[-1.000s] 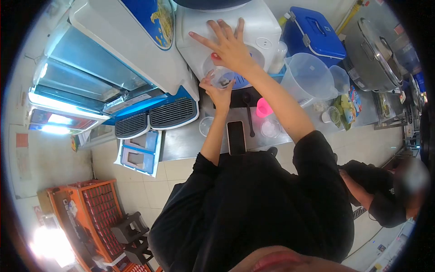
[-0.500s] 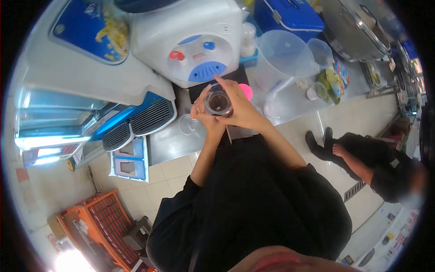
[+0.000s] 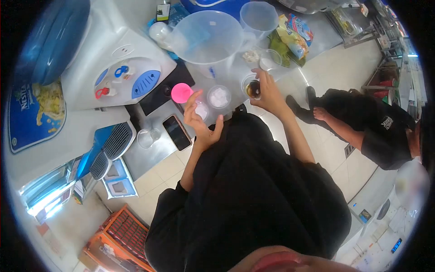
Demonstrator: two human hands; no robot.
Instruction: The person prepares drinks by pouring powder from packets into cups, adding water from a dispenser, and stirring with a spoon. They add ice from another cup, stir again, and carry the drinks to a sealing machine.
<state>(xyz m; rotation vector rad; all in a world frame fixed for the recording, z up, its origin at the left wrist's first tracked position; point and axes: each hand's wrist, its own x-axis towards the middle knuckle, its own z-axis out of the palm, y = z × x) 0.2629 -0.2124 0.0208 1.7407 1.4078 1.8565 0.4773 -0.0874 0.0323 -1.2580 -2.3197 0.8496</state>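
My right hand point(image 3: 270, 93) is wrapped round a clear cup point(image 3: 252, 89) with dark liquid in it, at the front edge of the steel counter point(image 3: 283, 75). My left hand point(image 3: 202, 127) is empty, fingers and thumb spread. Its fingertips reach over a small cup with white contents point(image 3: 200, 110), which they partly cover. Between my hands stands a clear cup holding something white point(image 3: 219, 97). A bright pink cup point(image 3: 182, 93) is just beyond my left fingers.
A large translucent pitcher point(image 3: 206, 41) and a smaller jug point(image 3: 258, 21) stand behind the cups. Snack bags point(image 3: 294, 36) lie at the right. To the left are a phone point(image 3: 177, 133), a clear cup point(image 3: 147, 138) and a water dispenser point(image 3: 108, 50). A person in black point(image 3: 378, 122) is at the right.
Both hands were together round the cup with dark liquid by the dispenser. The right hand has carried it rightward; the left has let go and opened. My view has shifted right.
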